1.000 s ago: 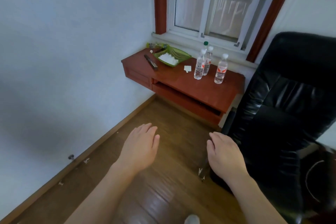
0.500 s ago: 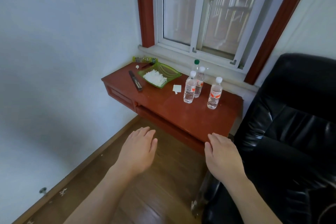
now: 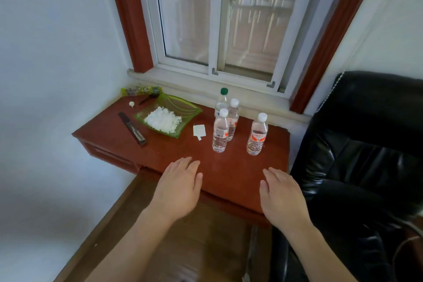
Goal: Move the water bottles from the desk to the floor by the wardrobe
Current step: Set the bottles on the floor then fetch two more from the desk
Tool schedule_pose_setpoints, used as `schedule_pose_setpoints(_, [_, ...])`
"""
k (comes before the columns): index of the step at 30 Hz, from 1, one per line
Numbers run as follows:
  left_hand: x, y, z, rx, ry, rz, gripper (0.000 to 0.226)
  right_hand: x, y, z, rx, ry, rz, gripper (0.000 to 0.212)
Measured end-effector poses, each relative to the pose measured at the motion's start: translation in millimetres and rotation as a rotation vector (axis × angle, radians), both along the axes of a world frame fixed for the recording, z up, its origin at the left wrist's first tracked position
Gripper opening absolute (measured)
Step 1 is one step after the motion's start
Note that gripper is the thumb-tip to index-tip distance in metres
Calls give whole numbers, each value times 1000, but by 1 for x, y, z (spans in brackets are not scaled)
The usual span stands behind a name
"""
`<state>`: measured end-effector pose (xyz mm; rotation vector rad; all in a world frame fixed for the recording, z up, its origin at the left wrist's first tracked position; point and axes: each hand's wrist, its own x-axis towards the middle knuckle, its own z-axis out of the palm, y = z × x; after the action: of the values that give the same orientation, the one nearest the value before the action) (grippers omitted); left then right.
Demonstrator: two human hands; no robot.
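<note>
1. Wooden floor (image 3: 194,247): brown boards run below the forearms, meeting the white wall (image 3: 57,52) on the left.
2. Left hand (image 3: 180,188) and right hand (image 3: 282,194): both are palm down over the near edge of the worktop (image 3: 174,155), fingers straight and close together, holding nothing. Contact with the surface cannot be determined.
3. Black padded chair (image 3: 357,167): stands directly beside the right end of the worktop.
4. Worktop: red-brown, set into the corner under the window.
5. Water bottles (image 3: 220,131): four stand upright right of centre. Three are white-capped; one green-capped bottle (image 3: 222,101) stands rearmost.
6. Left half: a dark flat bar (image 3: 132,128), a paper slip (image 3: 198,131), and a green dish (image 3: 183,107) holding white flakes.
7. Window (image 3: 229,18): white sliding frame with red-brown trim above a pale sill (image 3: 183,82).
</note>
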<state>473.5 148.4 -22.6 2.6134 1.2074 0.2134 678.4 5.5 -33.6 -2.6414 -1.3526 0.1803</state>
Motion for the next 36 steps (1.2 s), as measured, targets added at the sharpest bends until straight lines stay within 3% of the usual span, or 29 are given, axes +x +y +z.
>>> schedule_pose_setpoints(9, [45, 88, 3, 20, -29, -213, 50, 8, 47, 3, 32, 21, -196, 50])
schedule_pose_setpoints(17, [100, 123, 6, 30, -85, -290, 46, 52, 76, 1, 76, 82, -245, 51])
schedule_pose_setpoints(29, [197, 178, 8, 47, -85, -280, 52, 150, 153, 14, 128, 101, -137, 45])
schedule_pose_setpoints(36, [223, 210, -13, -21, 26, -250, 48, 182, 192, 7, 53, 227, -130, 55])
